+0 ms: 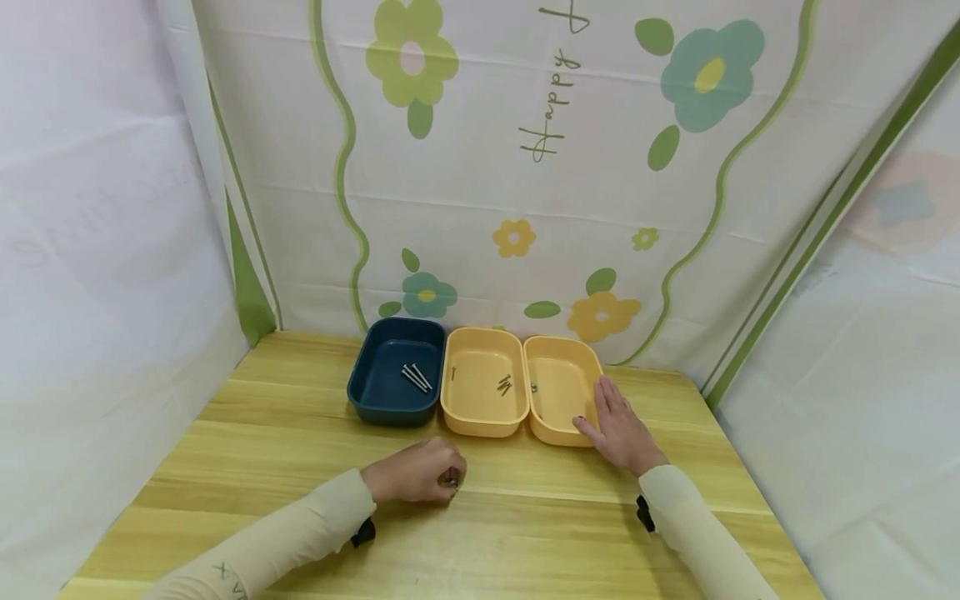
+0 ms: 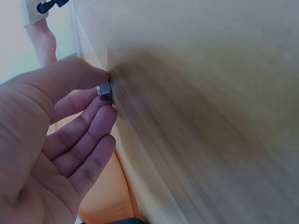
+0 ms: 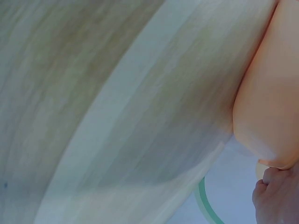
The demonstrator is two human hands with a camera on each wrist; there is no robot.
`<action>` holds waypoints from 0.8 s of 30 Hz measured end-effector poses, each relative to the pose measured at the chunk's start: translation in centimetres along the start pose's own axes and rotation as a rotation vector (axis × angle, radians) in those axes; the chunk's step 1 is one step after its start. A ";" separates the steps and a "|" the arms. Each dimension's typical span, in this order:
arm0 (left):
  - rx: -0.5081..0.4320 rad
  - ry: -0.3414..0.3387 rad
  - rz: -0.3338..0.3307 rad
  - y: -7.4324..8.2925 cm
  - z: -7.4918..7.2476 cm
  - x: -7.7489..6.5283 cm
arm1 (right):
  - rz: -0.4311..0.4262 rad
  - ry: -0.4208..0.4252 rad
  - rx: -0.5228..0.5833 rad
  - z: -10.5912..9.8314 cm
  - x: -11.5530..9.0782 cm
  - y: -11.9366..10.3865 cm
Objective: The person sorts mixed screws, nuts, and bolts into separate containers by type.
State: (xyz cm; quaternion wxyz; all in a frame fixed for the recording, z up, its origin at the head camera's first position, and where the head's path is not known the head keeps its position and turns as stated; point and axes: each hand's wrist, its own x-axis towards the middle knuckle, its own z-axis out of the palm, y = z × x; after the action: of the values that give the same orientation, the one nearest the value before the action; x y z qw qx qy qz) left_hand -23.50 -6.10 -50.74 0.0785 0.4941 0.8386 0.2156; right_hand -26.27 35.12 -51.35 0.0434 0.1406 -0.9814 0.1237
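Low over the table in front of the bins, my left hand (image 1: 420, 473) pinches a small metal hex nut (image 2: 104, 90) between thumb and fingertips. The nut is at or very near the wooden surface in the left wrist view. My right hand (image 1: 622, 429) rests on the right side of the right yellow bin (image 1: 564, 435), thumb over its front rim and fingers extended along the edge. Inside that bin a small nut (image 1: 534, 387) lies by the left wall. In the right wrist view only part of the right hand (image 3: 280, 196) shows, beside the bin's outer wall.
A dark blue bin (image 1: 393, 414) holds several long screws (image 1: 416, 377). Beside it, the middle yellow bin (image 1: 483, 428) contains several short screws (image 1: 505, 385). All the bins stand in a row on the wooden table (image 1: 285, 417), before a flower-printed cloth (image 1: 465, 183).
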 end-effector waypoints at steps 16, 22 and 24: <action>-0.009 -0.041 -0.006 0.5 -0.6 0.8 | -0.008 0.018 0.009 0.2 0.0 0.2; 0.006 -0.053 -0.002 1.4 -1.4 1.6 | -0.002 0.012 -0.002 0.2 0.0 0.1; 0.011 -0.054 0.006 1.7 -1.7 1.9 | 0.000 0.012 -0.001 0.1 0.0 0.0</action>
State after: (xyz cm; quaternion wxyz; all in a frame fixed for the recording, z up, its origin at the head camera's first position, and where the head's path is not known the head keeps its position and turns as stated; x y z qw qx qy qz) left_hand -23.70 -4.20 -48.33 0.0979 0.5026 0.8358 0.1980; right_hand -26.29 35.13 -51.48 0.0491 0.1397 -0.9812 0.1240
